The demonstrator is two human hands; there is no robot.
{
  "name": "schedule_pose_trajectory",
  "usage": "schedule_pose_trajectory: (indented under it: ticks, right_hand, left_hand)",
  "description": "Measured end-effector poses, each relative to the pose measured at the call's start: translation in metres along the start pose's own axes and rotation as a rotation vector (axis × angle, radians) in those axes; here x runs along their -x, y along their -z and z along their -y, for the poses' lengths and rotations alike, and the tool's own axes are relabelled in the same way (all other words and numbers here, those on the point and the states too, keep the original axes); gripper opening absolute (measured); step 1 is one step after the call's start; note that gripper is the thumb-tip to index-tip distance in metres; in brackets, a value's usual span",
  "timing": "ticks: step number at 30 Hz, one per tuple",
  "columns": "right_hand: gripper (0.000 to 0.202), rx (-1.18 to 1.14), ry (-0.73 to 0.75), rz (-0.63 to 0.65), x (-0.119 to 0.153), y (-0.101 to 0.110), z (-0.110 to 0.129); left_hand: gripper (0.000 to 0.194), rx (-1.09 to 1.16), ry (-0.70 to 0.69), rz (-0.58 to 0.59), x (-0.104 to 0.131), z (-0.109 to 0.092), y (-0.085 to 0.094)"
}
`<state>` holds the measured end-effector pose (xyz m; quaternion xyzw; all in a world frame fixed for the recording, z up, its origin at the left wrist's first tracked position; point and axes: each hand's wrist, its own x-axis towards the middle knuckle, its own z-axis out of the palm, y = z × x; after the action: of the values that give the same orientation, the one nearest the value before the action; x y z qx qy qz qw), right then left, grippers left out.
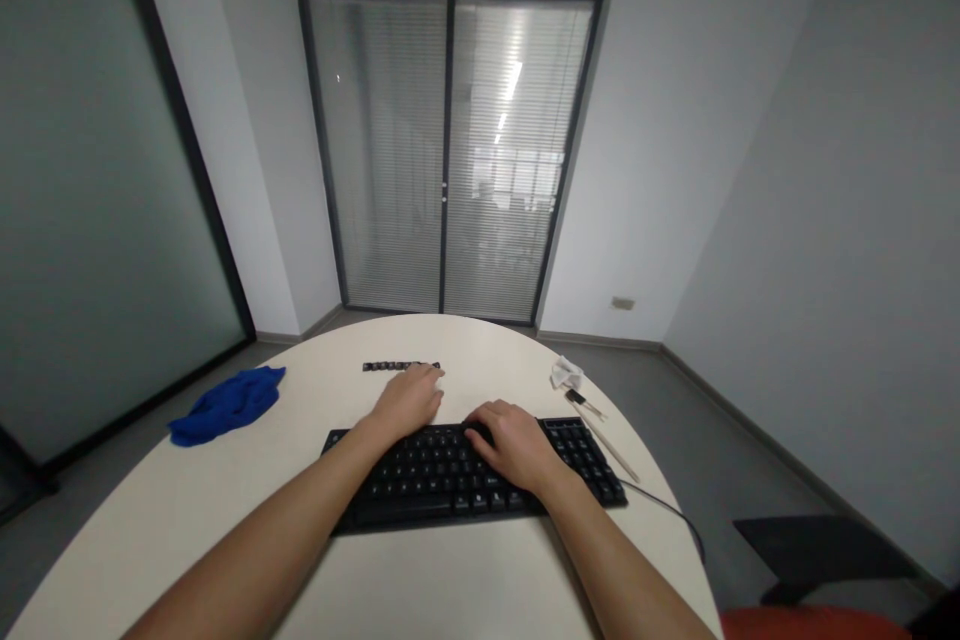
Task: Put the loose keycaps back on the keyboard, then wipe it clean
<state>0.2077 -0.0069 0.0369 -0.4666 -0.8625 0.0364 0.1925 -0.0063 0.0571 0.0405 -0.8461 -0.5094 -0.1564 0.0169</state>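
Note:
A black keyboard (420, 480) lies on the round table in front of me. My left hand (411, 398) reaches over its far edge, fingers bent down and pressed together at the right end of a row of small black keycaps (390, 366). The fingertips appear closed on a keycap, mostly hidden by the hand. My right hand (514, 440) rests on the upper part of the keyboard, thumb apart from the curved fingers. Dark keyboard surface shows in the gap between them.
On the left of the pale table (225, 510) lies a crumpled blue cloth (229, 405). At the right are a white crumpled tissue (567, 373), a black-handled tool with thin wire prongs (576, 397), a thin stick (611, 445) and the keyboard's cable (667, 502). A chair (825, 550) stands beyond the right edge.

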Motion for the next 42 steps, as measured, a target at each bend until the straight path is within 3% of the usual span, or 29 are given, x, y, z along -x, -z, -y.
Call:
schedule_pose_trajectory:
  ticks: [4, 9, 17, 23, 29, 36, 42]
  right_hand:
    - [0.021, -0.004, 0.003, 0.008, 0.000, 0.001, 0.000]
    - [0.021, -0.007, 0.001, 0.019, 0.000, 0.003, 0.000]
    - [0.019, -0.010, -0.001, 0.026, 0.000, 0.005, -0.001]
    - [0.019, -0.006, 0.006, 0.026, -0.001, 0.006, -0.001]
    - [0.020, -0.016, 0.006, 0.018, -0.001, 0.005, -0.001]
    - [0.020, -0.014, 0.005, -0.010, 0.000, -0.001, -0.001]
    - [0.026, -0.014, -0.034, -0.029, 0.000, -0.002, 0.002]
  left_hand:
    - [0.040, -0.102, -0.073, 0.019, -0.029, 0.020, 0.000]
    - [0.045, -0.144, -0.075, 0.037, -0.050, 0.033, -0.012]
    - [0.045, -0.185, -0.058, 0.044, -0.059, 0.038, -0.032]
    - [0.030, -0.178, -0.091, 0.061, -0.059, 0.032, -0.034]
    - [0.025, -0.152, -0.112, 0.065, -0.050, 0.021, -0.027]
    - [0.025, -0.128, -0.123, 0.091, -0.018, 0.004, -0.012]
    - [0.022, -0.001, -0.009, -0.004, 0.015, -0.009, 0.003]
